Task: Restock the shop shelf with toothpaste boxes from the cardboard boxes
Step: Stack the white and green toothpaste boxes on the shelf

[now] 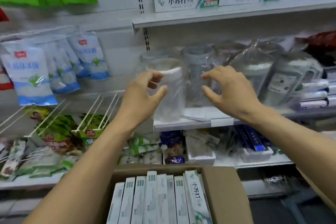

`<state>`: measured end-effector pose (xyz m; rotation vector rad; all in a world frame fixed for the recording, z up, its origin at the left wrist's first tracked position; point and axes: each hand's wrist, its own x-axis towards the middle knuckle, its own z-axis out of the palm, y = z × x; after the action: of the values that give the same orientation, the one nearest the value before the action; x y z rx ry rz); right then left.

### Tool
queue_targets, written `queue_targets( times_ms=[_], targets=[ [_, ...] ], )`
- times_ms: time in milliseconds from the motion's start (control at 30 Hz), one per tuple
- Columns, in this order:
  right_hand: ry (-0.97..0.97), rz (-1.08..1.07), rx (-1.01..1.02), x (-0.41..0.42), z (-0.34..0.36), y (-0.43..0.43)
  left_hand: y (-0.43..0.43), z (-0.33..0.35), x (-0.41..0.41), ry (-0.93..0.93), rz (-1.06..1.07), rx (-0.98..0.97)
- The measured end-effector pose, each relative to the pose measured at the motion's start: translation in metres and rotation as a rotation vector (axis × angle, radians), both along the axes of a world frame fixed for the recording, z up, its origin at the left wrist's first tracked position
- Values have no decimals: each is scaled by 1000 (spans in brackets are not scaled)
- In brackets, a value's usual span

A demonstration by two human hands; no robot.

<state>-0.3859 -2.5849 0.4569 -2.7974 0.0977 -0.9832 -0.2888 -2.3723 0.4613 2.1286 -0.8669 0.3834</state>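
The left hand [145, 91] and right hand [229, 87] hover open, fingers loosely curved, holding nothing. In their way at 12 o'clock, about five wrapped jugs [198, 63] crowd the middle shelf [190, 123]. Eight toothpaste boxes [151, 196] stand in the cardboard box [223, 187] at 6 o'clock. Two white cartons [174, 2] lie on the top shelf [200, 18] at 1 o'clock.

toothpaste boxes [156, 200] stand in a row in the near cardboard box [223, 187]. beyond it, wrapped jugs [198, 71] sit on the middle shelf [181, 124]; toothpaste cartons [174, 2] lie on the top shelf [200, 19]. bags [27, 74] hang left.
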Motion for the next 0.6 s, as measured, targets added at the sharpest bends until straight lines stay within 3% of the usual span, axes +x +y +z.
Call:
queue_targets(
  times_ms=[433, 600],
  targets=[
    [750, 32, 359, -23, -221, 45, 51, -239, -50, 889, 267, 228],
    [1042, -111, 494, -37, -315, 54, 69, -329, -64, 1046, 435, 343]
  ],
)
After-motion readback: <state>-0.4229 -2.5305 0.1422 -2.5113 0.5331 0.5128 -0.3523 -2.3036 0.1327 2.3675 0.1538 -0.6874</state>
